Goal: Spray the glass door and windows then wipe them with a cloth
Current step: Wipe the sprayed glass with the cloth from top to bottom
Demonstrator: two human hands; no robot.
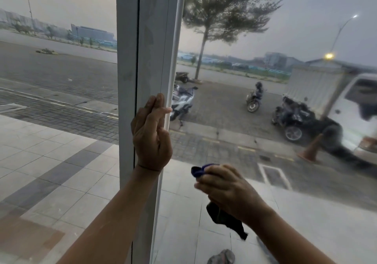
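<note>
Right glass pane [265,133]: hazy and smeared, with speckles near the top, so the street behind reads soft. White frame [128,59] runs top to bottom at centre; left of it the view is clearer, can't tell if there's glass there. Outside: truck [350,100] cut off at the right edge, orange cone [311,151] near it. Left hand [152,137]: flat on the frame, fingers straight and pointing up, one fingertip over the frame's right edge. Right hand [228,192]: motion-blurred, low, close to the pane, fingers curled round a dark cloth [226,220] that hangs below the fist. Blue-purple item [199,170] sticks out of the same fist, mostly hidden, can't identify it.
</note>
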